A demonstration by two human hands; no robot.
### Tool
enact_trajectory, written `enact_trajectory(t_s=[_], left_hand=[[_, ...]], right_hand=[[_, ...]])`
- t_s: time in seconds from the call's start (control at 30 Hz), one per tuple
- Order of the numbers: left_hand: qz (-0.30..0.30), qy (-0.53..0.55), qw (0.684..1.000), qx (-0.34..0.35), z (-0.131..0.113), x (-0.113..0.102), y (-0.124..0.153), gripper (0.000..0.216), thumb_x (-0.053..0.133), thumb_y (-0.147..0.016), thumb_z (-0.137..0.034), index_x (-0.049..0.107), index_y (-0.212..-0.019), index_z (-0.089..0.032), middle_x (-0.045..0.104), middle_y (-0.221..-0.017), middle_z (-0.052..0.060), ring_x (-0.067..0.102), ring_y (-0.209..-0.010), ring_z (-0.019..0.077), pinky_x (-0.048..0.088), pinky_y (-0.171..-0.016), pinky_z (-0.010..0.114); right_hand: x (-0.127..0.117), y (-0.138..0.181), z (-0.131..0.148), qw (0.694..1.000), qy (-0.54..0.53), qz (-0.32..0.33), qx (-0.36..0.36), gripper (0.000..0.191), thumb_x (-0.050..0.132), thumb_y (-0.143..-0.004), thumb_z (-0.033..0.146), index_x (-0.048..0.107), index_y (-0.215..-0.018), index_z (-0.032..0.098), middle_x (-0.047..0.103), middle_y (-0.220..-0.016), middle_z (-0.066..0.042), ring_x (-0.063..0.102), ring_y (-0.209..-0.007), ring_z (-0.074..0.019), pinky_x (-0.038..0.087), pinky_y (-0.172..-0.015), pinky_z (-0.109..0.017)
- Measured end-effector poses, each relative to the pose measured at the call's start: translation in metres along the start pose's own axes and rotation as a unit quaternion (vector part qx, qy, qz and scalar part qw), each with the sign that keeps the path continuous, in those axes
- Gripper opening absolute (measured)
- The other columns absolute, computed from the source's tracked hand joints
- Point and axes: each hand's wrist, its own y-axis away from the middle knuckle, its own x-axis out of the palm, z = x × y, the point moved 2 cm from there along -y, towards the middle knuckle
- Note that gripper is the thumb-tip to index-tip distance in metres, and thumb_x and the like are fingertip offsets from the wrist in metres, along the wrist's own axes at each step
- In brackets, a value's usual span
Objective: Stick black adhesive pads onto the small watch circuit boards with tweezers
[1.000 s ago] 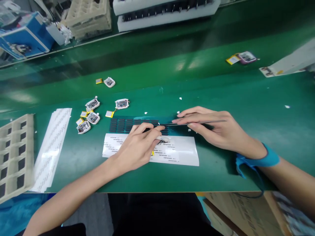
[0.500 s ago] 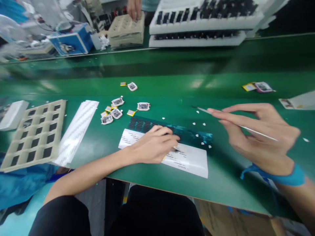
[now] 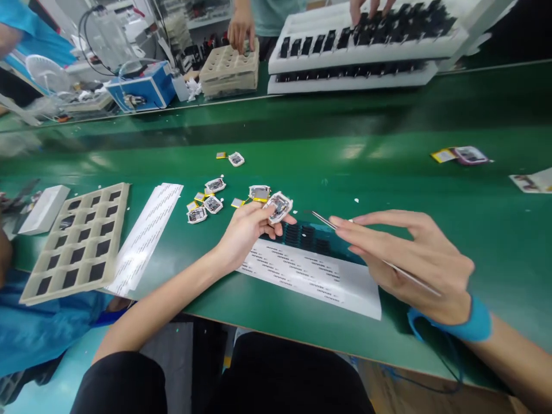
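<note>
- Here, the left hand (image 3: 248, 233) pinches a small white module (image 3: 279, 207) between thumb and fingertips, lifted clear of the bench with its circuit face up
- The right hand (image 3: 414, 264) presses a pair of tweezers (image 3: 326, 220) between thumb and forefinger, its other fingers spread loose
- The tweezer tips point at the module and stop a little short of it, to the right of the pinch; whether they carry anything is too small to tell
- Directly under the pinch lies a dark sheet (image 3: 307, 234) of black pads in rows, and nearer the person than that, a white label sheet (image 3: 319, 279)
- Just left of the held piece, another module (image 3: 259, 192) rests on the green bench (image 3: 388, 172), with a loose cluster of modules (image 3: 206, 206) further left
- By the look of it, the step in hand is presenting the module to the tool: the part is picked up, but the tips are not yet on it
- The next move seems to call for a steady left-hand hold with the face turned toward the tips, and a fine, light approach by the tweezers, since the part is small
</note>
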Motion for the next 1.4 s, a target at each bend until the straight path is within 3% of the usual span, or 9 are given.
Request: enact_trajectory(t_s=[0.1, 0.17, 0.27, 0.43, 0.63, 0.93, 1.1, 1.4], left_hand=[[-0.054, -0.045, 0.997, 0.039, 0.005, 0.001, 0.004, 0.02, 0.082, -0.083, -0.031, 0.071, -0.077, -0.015, 0.069, -0.075, 0.002, 0.055, -0.065, 0.0103, 0.046, -0.062, 0.024], [-0.083, -0.039, 0.994, 0.051, 0.008, 0.003, 0.005, 0.022, 0.087, -0.077, -0.031, 0.07, -0.079, -0.016, 0.066, -0.074, 0.0, 0.055, -0.064, 0.0088, 0.048, -0.062, 0.023], [-0.102, -0.015, 0.994, 0.031, 0.012, 0.005, 0.007, 0.029, 0.089, -0.074, -0.031, 0.064, -0.079, -0.017, 0.067, -0.074, -0.002, 0.062, -0.063, 0.0096, 0.055, -0.064, 0.025], [-0.093, -0.024, 0.995, 0.01, 0.012, 0.011, 0.01, 0.037, 0.087, -0.073, -0.032, 0.053, -0.071, -0.019, 0.064, -0.066, -0.002, 0.066, -0.059, 0.0115, 0.058, -0.06, 0.025], [-0.086, -0.005, 0.996, 0.002, 0.012, 0.015, 0.012, 0.041, 0.09, -0.067, -0.031, 0.051, -0.068, -0.02, 0.065, -0.062, -0.002, 0.065, -0.054, 0.0112, 0.057, -0.054, 0.023], [-0.074, -0.019, 0.997, -0.003, 0.016, 0.015, 0.015, 0.036, 0.088, -0.073, -0.03, 0.054, -0.07, -0.019, 0.066, -0.064, -0.002, 0.067, -0.055, 0.0115, 0.061, -0.058, 0.024], [-0.09, -0.03, 0.995, 0.018, 0.019, 0.015, 0.014, 0.036, 0.095, -0.072, -0.035, 0.064, -0.078, -0.017, 0.068, -0.068, -0.002, 0.072, -0.06, 0.0133, 0.066, -0.064, 0.025], [-0.089, -0.032, 0.995, 0.031, 0.01, 0.015, 0.014, 0.038, 0.096, -0.073, -0.037, 0.064, -0.082, -0.017, 0.07, -0.071, -0.003, 0.073, -0.059, 0.0127, 0.065, -0.063, 0.023]], right_hand=[[-0.002, 0.001, 0.007, 0.998, 0.014, 0.06, -0.024, 0.066, 0.065, -0.103, -0.001, 0.05, -0.163, 0.023, 0.076, -0.125, -0.006, 0.078, -0.103, -0.0288, 0.065, -0.078, -0.047], [-0.001, 0.003, 0.011, 0.995, 0.033, 0.089, -0.034, 0.052, 0.065, -0.106, 0.005, 0.057, -0.155, 0.019, 0.074, -0.13, -0.005, 0.077, -0.107, -0.0278, 0.065, -0.083, -0.047], [0.002, 0.01, 0.015, 0.995, 0.052, 0.058, -0.059, 0.033, 0.065, -0.109, 0.01, 0.068, -0.14, 0.021, 0.072, -0.134, -0.002, 0.077, -0.108, -0.0246, 0.065, -0.09, -0.044], [0.01, 0.013, 0.015, 0.995, 0.058, 0.066, -0.049, 0.04, 0.065, -0.108, 0.013, 0.068, -0.141, 0.037, 0.07, -0.136, 0.006, 0.078, -0.107, -0.0223, 0.066, -0.094, -0.042], [0.006, 0.003, 0.017, 0.989, 0.043, 0.086, -0.114, 0.023, 0.063, -0.107, 0.006, 0.076, -0.122, 0.016, 0.074, -0.131, -0.007, 0.078, -0.101, -0.0213, 0.065, -0.088, -0.039], [0.014, 0.014, 0.018, 0.997, -0.032, 0.065, -0.017, 0.044, 0.064, -0.108, 0.01, 0.066, -0.147, 0.032, 0.073, -0.135, 0.002, 0.077, -0.108, -0.0228, 0.064, -0.094, -0.041], [0.013, 0.005, 0.02, 0.995, -0.035, 0.093, 0.013, 0.046, 0.068, -0.107, 0.008, 0.06, -0.149, 0.025, 0.077, -0.127, -0.001, 0.077, -0.107, -0.0243, 0.063, -0.088, -0.042], [0.012, 0.005, 0.016, 0.996, -0.047, 0.076, 0.02, 0.061, 0.068, -0.104, 0.003, 0.05, -0.159, 0.024, 0.075, -0.13, -0.003, 0.076, -0.112, -0.0271, 0.061, -0.085, -0.045]])
